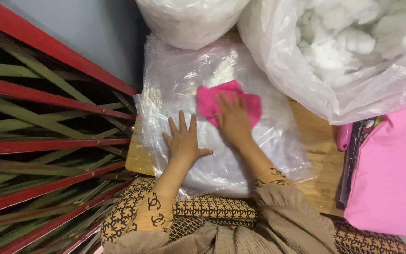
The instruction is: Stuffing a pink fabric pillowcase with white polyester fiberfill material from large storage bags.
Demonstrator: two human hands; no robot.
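Where counted: two hands, one pink cloth, one flat stack of clear plastic bags, two big sacks of white stuffing, one pink fabric sheet at the right.
Left fingers: spread wide and flat, palm down, holding nothing; the left hand [183, 139] presses on the plastic bags [175, 89].
Right fingers: loosely together and stretched out, lying on the cloth [231, 101] without gripping it; the right hand [233, 117] covers the cloth's lower middle.
Cloth: lies on top of the bags, near the middle of the stack.
Bags: rest on a wooden board [323, 162].
Arms: both forearms reach forward from patterned sleeves, the left straight, the right angled inward.
Sacks: one [189, 21] behind the bags, the other [348, 56] to the right.
Fabric [391, 169]: well right of the hands.
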